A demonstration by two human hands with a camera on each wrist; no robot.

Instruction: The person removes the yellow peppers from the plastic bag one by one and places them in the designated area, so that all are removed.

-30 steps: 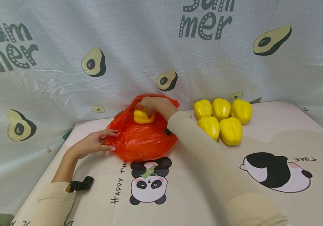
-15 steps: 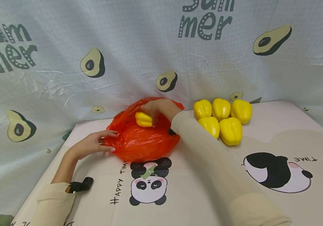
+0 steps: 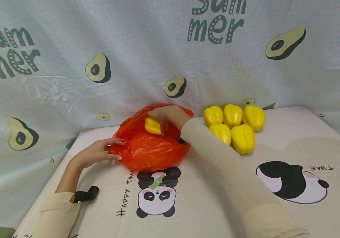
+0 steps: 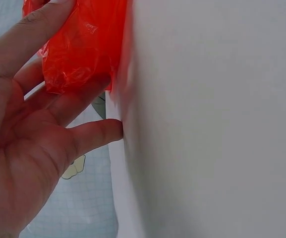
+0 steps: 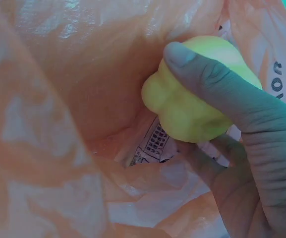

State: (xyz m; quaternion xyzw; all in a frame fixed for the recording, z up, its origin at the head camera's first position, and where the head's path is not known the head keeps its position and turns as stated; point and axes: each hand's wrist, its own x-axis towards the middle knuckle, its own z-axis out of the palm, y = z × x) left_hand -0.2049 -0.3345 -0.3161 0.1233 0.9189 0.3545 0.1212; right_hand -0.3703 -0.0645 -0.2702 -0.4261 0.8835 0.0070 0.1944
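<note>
In the head view, an orange-red plastic bag [image 3: 152, 152] lies on the table with its mouth spread. My right hand [image 3: 167, 117] reaches inside and grips a yellow bell pepper [image 3: 153, 126]. Up close in the right wrist view, the thumb lies across the pepper [image 5: 192, 109] and the other fingers are under it, with bag folds all round. At the bag's left side my left hand [image 3: 99, 152] has its thumb and fingers spread apart, touching the plastic. The left wrist view has the bag [image 4: 83, 49] between this hand's thumb and fingers.
Several yellow bell peppers [image 3: 243, 138] stand grouped right of the bag, partly behind the right sleeve [image 3: 217, 165]. The table cover [image 3: 205, 211] has panda prints. A curtain with avocado prints [image 3: 140, 49] hangs behind the table.
Inside the bag, my right hand has moved slightly right and down with the pepper. The bag's upper rim has dropped a little and shifted right. My left hand stays in place.
</note>
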